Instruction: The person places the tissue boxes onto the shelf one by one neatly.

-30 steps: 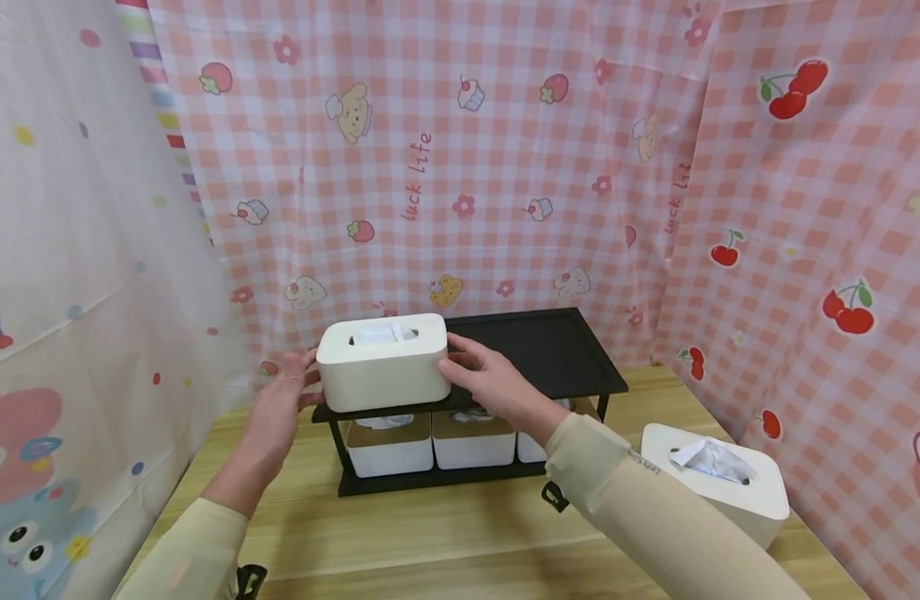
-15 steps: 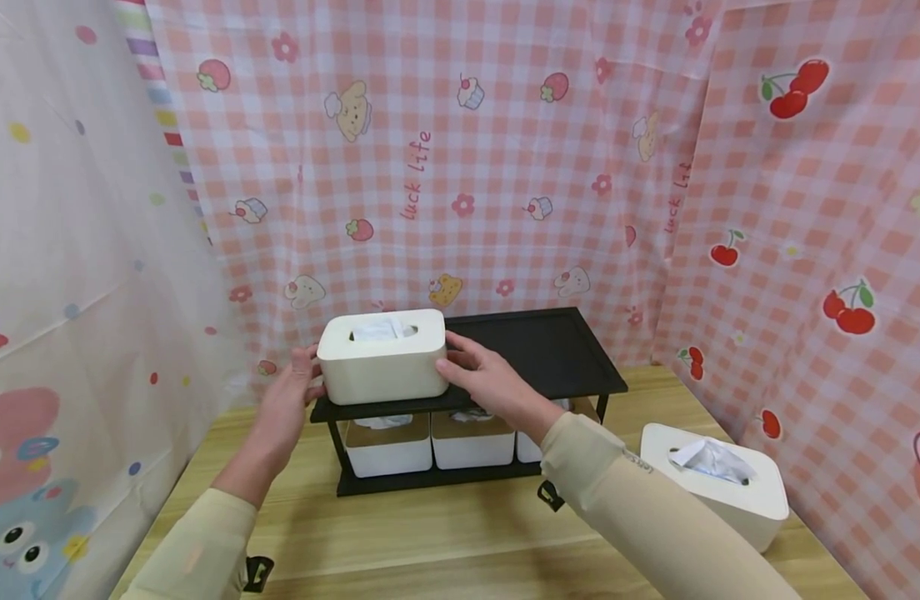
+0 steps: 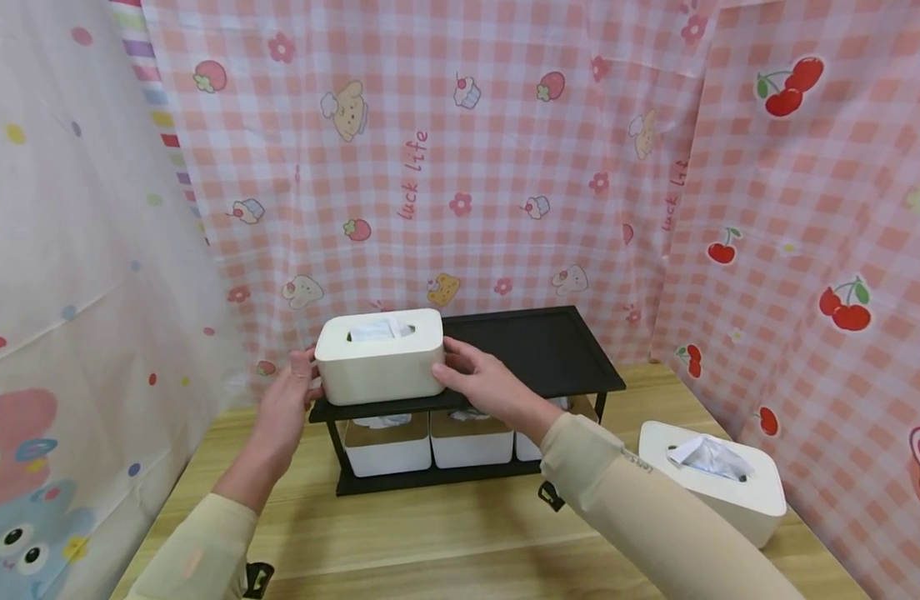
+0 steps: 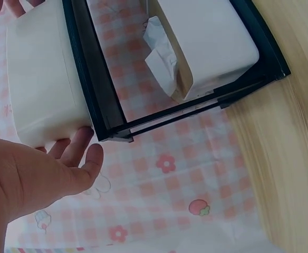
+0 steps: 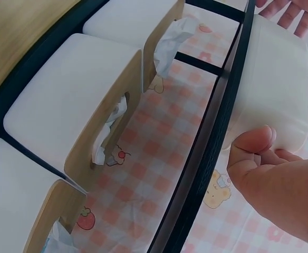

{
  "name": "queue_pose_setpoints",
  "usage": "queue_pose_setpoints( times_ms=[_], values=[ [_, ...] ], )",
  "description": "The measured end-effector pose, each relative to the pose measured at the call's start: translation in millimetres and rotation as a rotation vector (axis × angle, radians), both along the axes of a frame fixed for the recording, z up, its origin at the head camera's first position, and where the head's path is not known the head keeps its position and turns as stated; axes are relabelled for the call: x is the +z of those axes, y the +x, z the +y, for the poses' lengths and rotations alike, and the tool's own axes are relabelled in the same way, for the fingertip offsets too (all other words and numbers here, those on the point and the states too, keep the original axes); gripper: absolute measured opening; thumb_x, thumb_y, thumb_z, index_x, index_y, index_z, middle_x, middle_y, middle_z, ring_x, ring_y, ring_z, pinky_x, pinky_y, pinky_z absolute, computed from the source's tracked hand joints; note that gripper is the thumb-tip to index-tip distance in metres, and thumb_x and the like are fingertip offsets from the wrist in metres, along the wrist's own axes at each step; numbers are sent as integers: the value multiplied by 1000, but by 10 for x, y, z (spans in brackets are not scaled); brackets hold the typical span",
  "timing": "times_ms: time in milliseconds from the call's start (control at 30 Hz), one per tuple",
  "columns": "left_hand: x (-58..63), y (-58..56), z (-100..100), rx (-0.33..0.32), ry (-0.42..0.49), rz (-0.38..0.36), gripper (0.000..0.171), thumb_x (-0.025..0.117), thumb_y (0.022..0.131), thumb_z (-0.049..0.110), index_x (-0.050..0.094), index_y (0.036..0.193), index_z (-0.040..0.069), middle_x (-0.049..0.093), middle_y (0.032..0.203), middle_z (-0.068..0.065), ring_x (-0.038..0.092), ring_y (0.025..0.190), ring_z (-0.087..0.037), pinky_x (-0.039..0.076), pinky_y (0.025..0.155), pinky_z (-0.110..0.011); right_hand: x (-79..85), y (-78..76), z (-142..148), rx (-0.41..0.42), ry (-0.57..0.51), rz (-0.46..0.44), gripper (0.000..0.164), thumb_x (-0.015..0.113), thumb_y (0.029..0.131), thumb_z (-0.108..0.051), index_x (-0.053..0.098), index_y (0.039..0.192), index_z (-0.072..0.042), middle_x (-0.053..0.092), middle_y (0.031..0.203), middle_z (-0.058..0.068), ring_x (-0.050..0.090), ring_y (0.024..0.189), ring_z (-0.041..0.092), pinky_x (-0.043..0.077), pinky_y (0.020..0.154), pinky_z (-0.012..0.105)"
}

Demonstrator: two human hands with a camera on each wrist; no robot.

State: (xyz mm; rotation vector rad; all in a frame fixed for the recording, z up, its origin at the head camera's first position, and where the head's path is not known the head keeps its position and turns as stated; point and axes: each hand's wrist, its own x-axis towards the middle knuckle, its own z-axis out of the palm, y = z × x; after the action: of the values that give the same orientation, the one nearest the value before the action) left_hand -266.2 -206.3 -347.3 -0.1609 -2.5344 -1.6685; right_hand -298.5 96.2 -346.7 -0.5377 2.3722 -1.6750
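Note:
A white tissue box [image 3: 381, 375] with a tissue in its oval top slot sits upright on the left end of a black two-tier rack [image 3: 535, 350]. My left hand [image 3: 282, 412] touches the box's left end with its fingertips. In the left wrist view, the thumb of that hand [image 4: 43, 174] stands off the box. My right hand [image 3: 493, 387] holds the right end, thumb on the front corner and fingers round the side. The right wrist view shows that thumb pressed to the box wall [image 5: 270, 89]; some fingers are hidden.
Several white tissue boxes with wood-coloured lids, such as the middle one [image 3: 471, 442], line the lower tier. Another white tissue box [image 3: 722, 492] stands on the wooden table [image 3: 400, 542] at right. Patterned curtains [image 3: 497, 167] hang behind and at both sides.
Over the last second the tissue box has shifted slightly back onto the rack's top, from overhanging its front edge. Both hands stay at its ends; little differs in the last half second.

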Motion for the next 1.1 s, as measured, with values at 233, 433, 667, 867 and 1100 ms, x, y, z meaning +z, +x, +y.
queue_pose_setpoints(
  times_ms=[233, 433, 667, 867, 1100],
  values=[
    [5, 22, 2, -10, 7, 7, 84, 3, 109, 64, 23, 172, 12, 33, 172, -27, 47, 146, -53, 25, 126, -71, 15, 75, 7, -4, 9, -23, 72, 60, 109, -46, 30, 170, -23, 46, 168, 9, 39, 159, 30, 34, 128, 60],
    [4, 35, -23, -6, -5, -11, 85, 7, 109, 68, 22, 172, 13, 30, 174, -24, 45, 148, -52, 25, 127, -70, 6, 137, 3, -16, 58, -39, 79, 61, 108, -50, 24, 172, -19, 47, 168, 10, 43, 156, 31, 42, 122, 60],
    [-91, 151, -109, 10, -69, -28, 78, 20, 113, 61, 18, 172, 11, 24, 177, -20, 37, 154, -46, 25, 129, -67, -96, 235, 55, -21, 151, -23, 87, 63, 106, -52, 19, 173, -19, 45, 168, 12, 46, 154, 35, 46, 118, 60],
    [-174, 344, -172, 0, -179, 84, 69, 32, 116, 51, 30, 168, 5, 36, 172, -22, 41, 154, -48, 36, 122, -69, -199, 307, 156, -22, 231, 55, 89, 66, 103, -57, 21, 172, -25, 45, 168, 10, 61, 131, 24, 53, 108, 50],
    [-327, 496, -122, 12, -395, 260, 67, 53, 112, 43, 37, 165, 5, 49, 162, -24, 58, 138, -49, 47, 107, -72, -327, 394, 340, -29, 316, 214, 89, 69, 103, -51, 22, 172, -22, 49, 166, 11, 61, 101, 14, 53, 89, 38]
  ],
)
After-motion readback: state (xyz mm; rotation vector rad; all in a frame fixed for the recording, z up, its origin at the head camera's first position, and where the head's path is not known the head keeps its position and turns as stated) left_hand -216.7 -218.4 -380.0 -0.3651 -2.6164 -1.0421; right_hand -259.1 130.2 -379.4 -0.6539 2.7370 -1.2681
